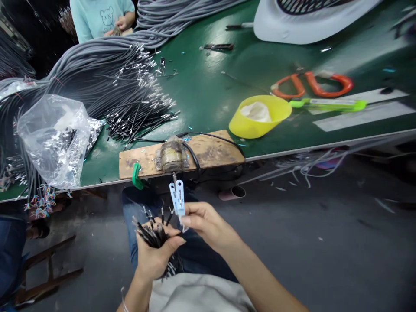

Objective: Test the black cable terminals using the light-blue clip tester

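My left hand (156, 253) is closed round a bundle of black cables (151, 236), whose stripped ends point up and away from me. My right hand (206, 223) pinches the lower end of a light blue clothespin (177, 199), just above the bundle. A small whitish piece shows below those fingertips; what it is I cannot make out. The clothespin's upper end meets a thin metal shaft (174, 177), which sticks out from a taped, motor-like cylinder (172, 157). That cylinder is fixed on a wooden board (211, 149) at the table edge.
A green clamp (137, 175) grips the board's left part. Grey cables (94, 56) and a clear plastic bag (53, 138) cover the table's left. To the right are a yellow cup (260, 125), orange-handled scissors (328, 84) and a white fan-like object (292, 32). Another person sits opposite.
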Action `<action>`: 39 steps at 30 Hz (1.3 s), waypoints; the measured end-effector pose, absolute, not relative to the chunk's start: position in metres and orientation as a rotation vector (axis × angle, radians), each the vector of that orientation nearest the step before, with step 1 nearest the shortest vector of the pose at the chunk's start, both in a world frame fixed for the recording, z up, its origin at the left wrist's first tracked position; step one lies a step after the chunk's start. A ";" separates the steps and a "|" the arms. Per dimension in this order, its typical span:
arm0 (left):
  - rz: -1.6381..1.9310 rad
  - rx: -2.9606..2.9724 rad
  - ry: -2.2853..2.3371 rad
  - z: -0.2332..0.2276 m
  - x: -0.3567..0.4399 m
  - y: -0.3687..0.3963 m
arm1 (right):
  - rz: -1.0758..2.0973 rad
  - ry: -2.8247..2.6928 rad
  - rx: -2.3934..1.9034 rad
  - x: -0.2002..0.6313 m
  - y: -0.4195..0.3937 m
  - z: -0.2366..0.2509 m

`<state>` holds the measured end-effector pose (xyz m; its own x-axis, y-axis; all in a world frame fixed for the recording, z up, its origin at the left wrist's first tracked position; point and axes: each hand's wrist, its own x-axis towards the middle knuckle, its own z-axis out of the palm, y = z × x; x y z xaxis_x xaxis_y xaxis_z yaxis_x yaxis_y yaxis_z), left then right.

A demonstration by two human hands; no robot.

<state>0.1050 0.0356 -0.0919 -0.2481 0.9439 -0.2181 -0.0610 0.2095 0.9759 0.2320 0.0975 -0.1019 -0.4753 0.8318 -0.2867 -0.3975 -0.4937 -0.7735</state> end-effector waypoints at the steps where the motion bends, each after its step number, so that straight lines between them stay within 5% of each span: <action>1: 1.266 0.906 1.474 -0.091 0.105 0.035 | 1.965 -0.787 -0.901 0.231 0.103 -0.099; 6: 1.418 1.008 1.530 -0.087 0.103 0.034 | 1.763 -0.823 -0.862 0.220 0.123 -0.079; 30: 1.322 1.196 1.596 -0.082 0.110 0.053 | 2.031 -0.432 -0.590 0.205 0.121 -0.098; 39: 1.322 1.037 1.628 -0.095 0.110 0.036 | 1.737 -0.591 -0.906 0.236 0.095 -0.126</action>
